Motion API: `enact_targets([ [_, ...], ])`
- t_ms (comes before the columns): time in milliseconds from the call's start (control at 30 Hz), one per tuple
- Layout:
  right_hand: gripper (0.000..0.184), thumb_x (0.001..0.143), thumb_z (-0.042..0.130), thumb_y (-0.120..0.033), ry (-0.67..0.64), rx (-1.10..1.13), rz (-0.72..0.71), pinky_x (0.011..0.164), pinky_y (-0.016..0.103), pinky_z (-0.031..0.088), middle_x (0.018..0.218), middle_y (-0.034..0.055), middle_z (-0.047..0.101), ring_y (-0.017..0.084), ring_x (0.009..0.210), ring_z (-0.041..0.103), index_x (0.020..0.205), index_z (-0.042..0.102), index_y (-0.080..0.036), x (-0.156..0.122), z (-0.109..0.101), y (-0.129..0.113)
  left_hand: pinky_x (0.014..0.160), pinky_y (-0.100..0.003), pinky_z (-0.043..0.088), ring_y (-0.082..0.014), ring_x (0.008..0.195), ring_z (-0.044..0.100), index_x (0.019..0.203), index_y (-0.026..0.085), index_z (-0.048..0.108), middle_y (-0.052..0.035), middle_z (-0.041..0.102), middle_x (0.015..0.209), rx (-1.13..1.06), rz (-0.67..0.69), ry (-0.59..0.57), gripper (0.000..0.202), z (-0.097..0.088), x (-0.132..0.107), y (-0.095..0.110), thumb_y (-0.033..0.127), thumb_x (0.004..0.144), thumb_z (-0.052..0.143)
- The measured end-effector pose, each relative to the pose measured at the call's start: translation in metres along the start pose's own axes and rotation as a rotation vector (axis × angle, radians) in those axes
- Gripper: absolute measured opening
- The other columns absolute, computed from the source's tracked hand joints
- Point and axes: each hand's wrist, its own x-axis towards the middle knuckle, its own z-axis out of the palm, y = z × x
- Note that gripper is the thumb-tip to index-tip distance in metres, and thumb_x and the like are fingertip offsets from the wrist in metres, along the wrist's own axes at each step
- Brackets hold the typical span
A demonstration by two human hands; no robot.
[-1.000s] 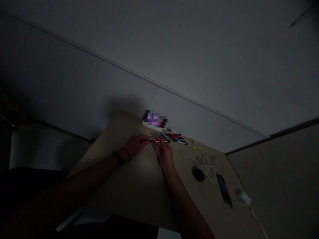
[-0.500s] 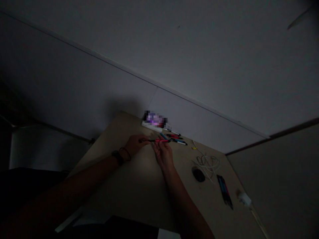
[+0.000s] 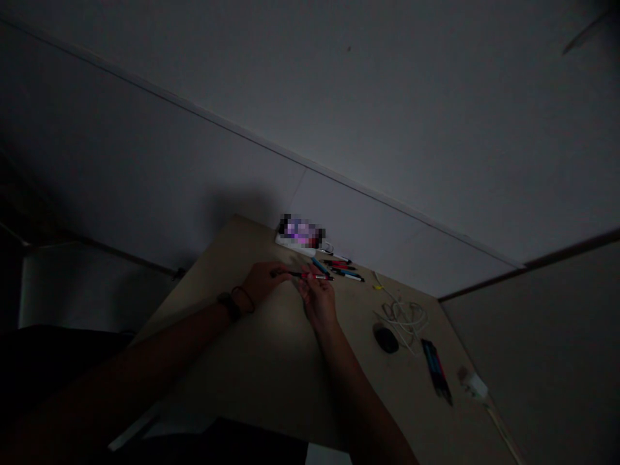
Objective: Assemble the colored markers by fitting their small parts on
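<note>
My left hand [image 3: 264,279], with a dark band and a watch on the wrist, pinches the dark left end of a pen [image 3: 293,275]. The fingers of my right hand [image 3: 320,305] are closed around the pen's red barrel, whose tip sticks out to the right. It is held nearly level above the desk, dipping a little to the right. Dim light hides whether the dark part and the red barrel are joined. Just beyond my right hand lie a blue pen [image 3: 320,265] and several red, blue and white pens [image 3: 341,265].
A lit, blurred-out screen [image 3: 301,232] leans on a white block [image 3: 293,247] against the wall. To the right on the desk [image 3: 261,368] are a black mouse [image 3: 386,338], a coiled white cable [image 3: 404,318], a group of dark, blue and red pens [image 3: 436,372] and a white plug [image 3: 475,386].
The pen's red barrel has shifted slightly right and its right end has dipped. More of the dark part shows between my hands. Both hands stay almost where they were.
</note>
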Motion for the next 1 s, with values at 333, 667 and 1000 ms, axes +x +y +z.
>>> enact_targets([
  [333,0.028,0.073,0.087,-0.03,0.018,0.033,0.018,0.058,0.023,0.057,0.094,0.0021,0.078,0.011,0.064,0.065,0.096,0.073,-0.022,0.001,-0.001,-0.001,0.072,-0.027,0.052,-0.0182,0.08,0.069,0.087,0.02,0.077,-0.002,0.077,0.084,0.024,0.024,-0.055,0.023,0.003,-0.001,-0.003,0.042,0.087,0.069],
  [667,0.028,0.068,0.091,-0.034,0.051,0.03,-0.014,0.064,0.024,0.058,0.081,-0.002,0.075,0.011,0.065,0.065,0.083,0.07,-0.023,0.002,-0.001,0.003,0.075,-0.028,0.052,-0.0193,0.083,0.069,0.09,0.019,0.076,-0.0035,0.078,0.09,0.051,0.011,-0.107,0.026,0.003,0.0,-0.006,0.044,0.085,0.071],
  [1000,0.034,0.07,0.091,-0.039,0.102,0.024,-0.077,0.054,0.019,0.05,0.076,-0.0044,0.07,0.009,0.06,0.06,0.077,0.062,-0.022,0.005,-0.004,0.003,0.074,-0.028,0.046,-0.0197,0.084,0.068,0.098,0.022,0.079,-0.0036,0.078,0.092,0.284,0.126,-0.307,0.038,-0.002,-0.002,0.005,0.048,0.099,0.052],
])
